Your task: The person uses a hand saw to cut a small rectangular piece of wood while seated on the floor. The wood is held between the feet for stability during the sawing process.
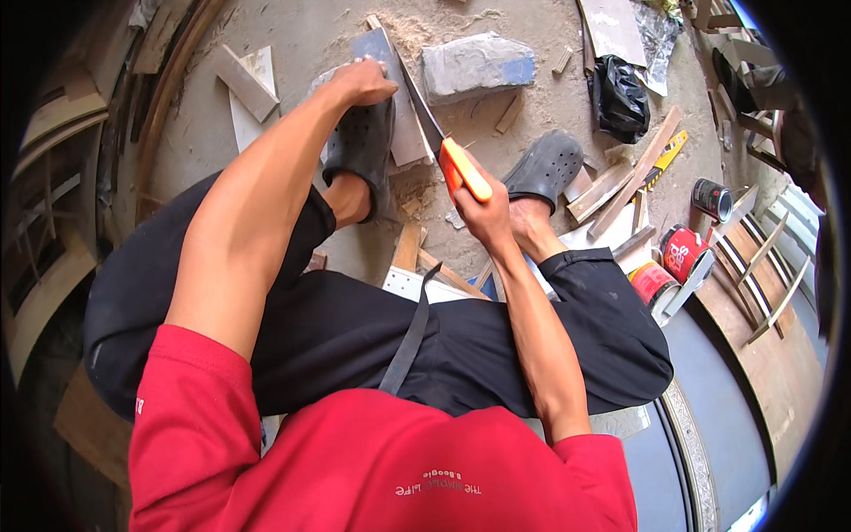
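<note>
The left hand (365, 83) bends over the board (405, 126), pinching or not I can't tell; the right hand (485, 211) grips the saw (472, 173), its cut seemingly unfinished.

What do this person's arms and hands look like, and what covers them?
The left sleeve is short and red, with small pale lettering near its hem; the right sleeve is red too. Left hand and right hand are gloveless, and both forearms are bare.

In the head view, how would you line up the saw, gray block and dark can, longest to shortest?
1. Saw, partly covered by the hand
2. Gray block
3. Dark can
</note>
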`<action>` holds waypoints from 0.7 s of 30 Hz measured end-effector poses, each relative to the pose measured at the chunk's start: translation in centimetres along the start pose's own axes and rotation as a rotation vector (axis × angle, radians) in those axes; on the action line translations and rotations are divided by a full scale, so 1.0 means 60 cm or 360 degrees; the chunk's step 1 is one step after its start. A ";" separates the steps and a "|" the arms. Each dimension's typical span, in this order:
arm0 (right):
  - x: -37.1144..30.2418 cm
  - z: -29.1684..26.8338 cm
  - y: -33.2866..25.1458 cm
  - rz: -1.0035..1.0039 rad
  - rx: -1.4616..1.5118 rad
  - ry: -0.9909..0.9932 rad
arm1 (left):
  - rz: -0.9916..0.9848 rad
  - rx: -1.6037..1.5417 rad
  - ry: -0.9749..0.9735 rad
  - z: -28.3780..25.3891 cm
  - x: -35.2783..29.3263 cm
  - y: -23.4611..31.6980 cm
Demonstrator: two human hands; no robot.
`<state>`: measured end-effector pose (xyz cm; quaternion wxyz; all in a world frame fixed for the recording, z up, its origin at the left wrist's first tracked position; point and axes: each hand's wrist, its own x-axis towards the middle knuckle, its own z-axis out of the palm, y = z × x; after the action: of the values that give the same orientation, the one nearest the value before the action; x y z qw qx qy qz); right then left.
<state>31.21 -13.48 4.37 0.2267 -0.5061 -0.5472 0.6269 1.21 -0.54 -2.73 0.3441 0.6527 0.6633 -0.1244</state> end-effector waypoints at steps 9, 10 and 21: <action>-0.005 0.007 0.010 0.0027 0.0149 0.0100 | -0.0089 -0.0056 -0.0177 -0.024 0.000 0.019; -0.017 0.007 0.022 -0.0115 0.0088 0.0090 | -0.0070 -0.0093 -0.0102 -0.020 -0.003 0.014; -0.043 0.004 0.029 -0.0181 -0.0012 0.0066 | -0.0037 0.0099 -0.0013 -0.008 -0.007 0.004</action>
<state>32.48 -16.25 3.75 0.2712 -0.4880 -0.5727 0.6003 1.27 -0.54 -2.08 0.3251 0.6547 0.6653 -0.1516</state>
